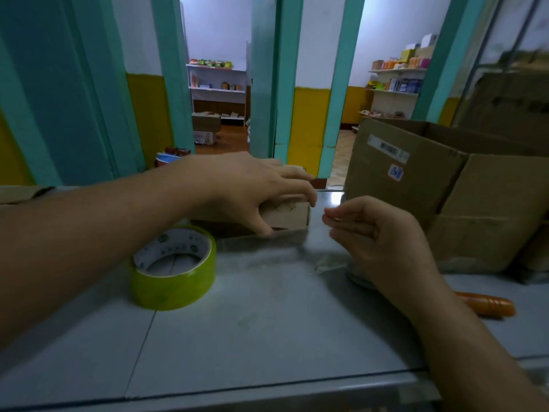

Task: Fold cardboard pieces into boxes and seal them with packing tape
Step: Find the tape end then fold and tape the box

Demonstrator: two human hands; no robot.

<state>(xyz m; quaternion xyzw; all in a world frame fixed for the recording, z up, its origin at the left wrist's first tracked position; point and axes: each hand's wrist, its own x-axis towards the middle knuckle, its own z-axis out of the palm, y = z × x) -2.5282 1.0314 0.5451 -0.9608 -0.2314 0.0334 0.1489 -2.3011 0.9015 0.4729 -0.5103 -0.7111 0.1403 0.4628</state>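
While my left hand (252, 188) is gripping the small cardboard box (289, 215) at the far middle of the table (267, 322), my right hand (374, 233) is hovering just right of it, fingers curled (pinching tape or nothing, I cannot tell). I am judging sealing is underway; next I am likely needing the tape roll (175, 269), near left.

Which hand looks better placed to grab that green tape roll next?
Probably the right hand: it seems empty, while the left hand grips the small box. The tape roll lies near the left forearm, though, so it means reaching across.
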